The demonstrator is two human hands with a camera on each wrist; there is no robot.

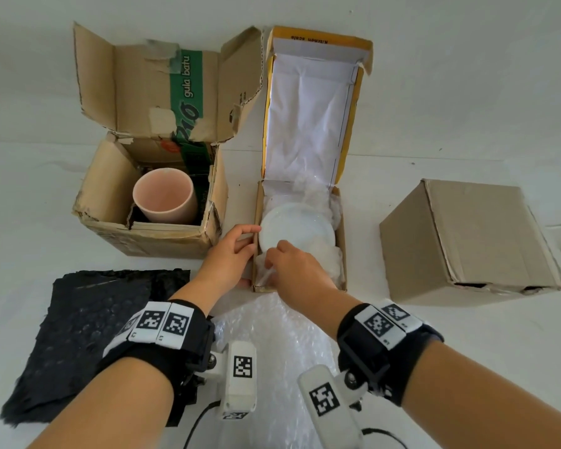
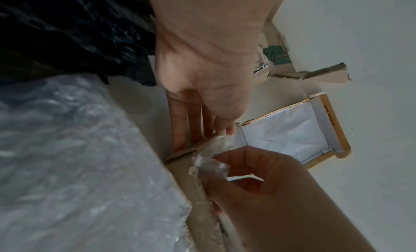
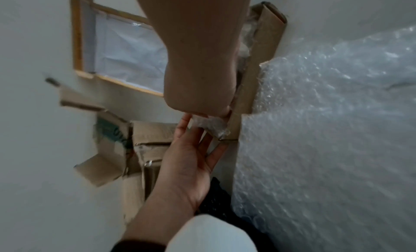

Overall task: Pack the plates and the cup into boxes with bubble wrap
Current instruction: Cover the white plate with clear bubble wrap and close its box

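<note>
Setting: plain indoor packing spot, most likely domestic; the room type cannot be told. Evidence: white surface [image 1: 434,76]; reused grocery carton [image 1: 162,92] printed "gula batu", taped and torn; retail box [image 1: 308,40] marked "Kitchen scale"; clear bubble wrap [image 1: 282,345] and black padded sheet [image 1: 78,335].

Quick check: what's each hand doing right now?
Left hand: open, straight fingers against the plate box's left wall.
Right hand: pinching clear bubble wrap at the box's near corner.
</note>
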